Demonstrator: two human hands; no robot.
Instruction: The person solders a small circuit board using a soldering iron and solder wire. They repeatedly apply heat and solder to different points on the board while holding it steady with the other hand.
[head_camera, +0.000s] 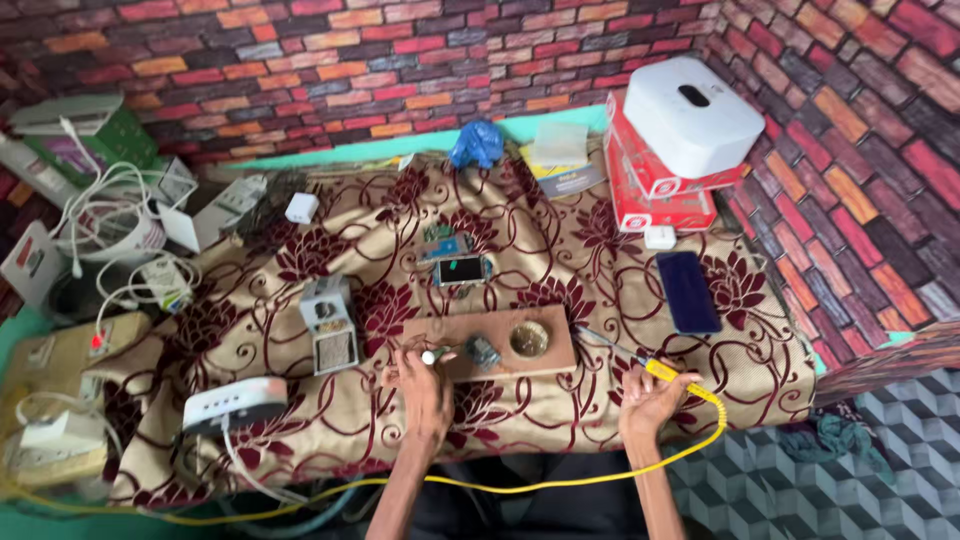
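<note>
The right hand (652, 398) pinches a yellow iron (660, 371) in its fingers, tip toward the board (490, 342). The left hand (422, 385) pinches a white-tipped tool (430, 356) at the board's edge. A phone (688, 291) lies right; red boxes (660, 190) under a white case (690, 115) stand behind it.

Honestly can't make out what the left hand (424, 392) is pinching, it's a tiny white-tipped thing. The little part (482, 351) on the wooden board (500, 345) is too small to identify. Both forearms get cut off by the bottom edge.
</note>
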